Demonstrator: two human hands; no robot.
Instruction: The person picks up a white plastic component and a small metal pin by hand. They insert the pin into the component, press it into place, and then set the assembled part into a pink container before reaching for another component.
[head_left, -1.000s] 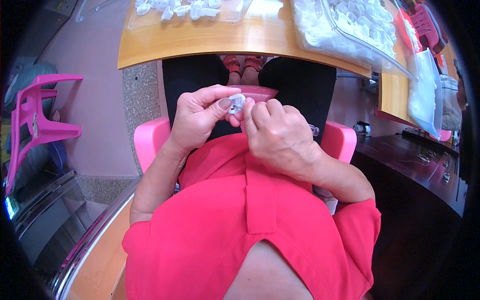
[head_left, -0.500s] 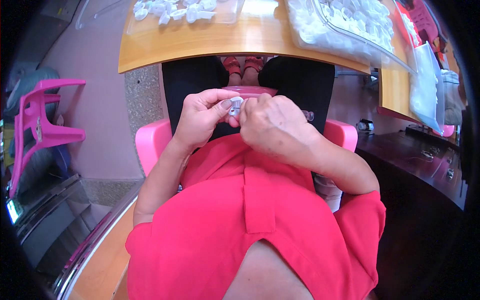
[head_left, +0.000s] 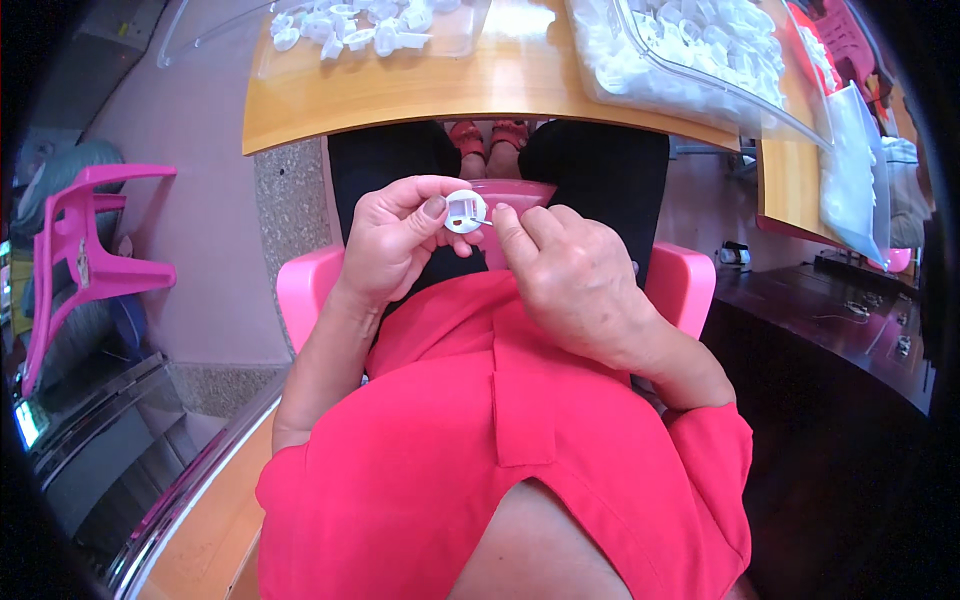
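Note:
Above my lap, my left hand point(head_left: 395, 235) pinches a small round white plastic part point(head_left: 465, 198) between thumb and fingers. A squarish recess and a small dark hole show on its face. My right hand point(head_left: 570, 265) is closed, its thumb and forefinger pinching a thin pointed tool point(head_left: 486, 222) whose tip reaches the part's right edge. Most of that tool is hidden in the hand, so its exact kind is unclear. Below both hands, partly covered, a pink basin point(head_left: 525, 190) sits between my knees.
Ahead is a wooden table point(head_left: 440, 95) with a clear tray point(head_left: 470, 45) of white pieces at left and a fuller clear bin point(head_left: 690, 95) at right. A pink plastic chair point(head_left: 85, 260) stands at far left. A dark surface point(head_left: 820, 310) lies to the right.
My right hand has drawn back to the right and turned, uncovering the white part and the thin tool's tip. The part's face is now turned more toward view.

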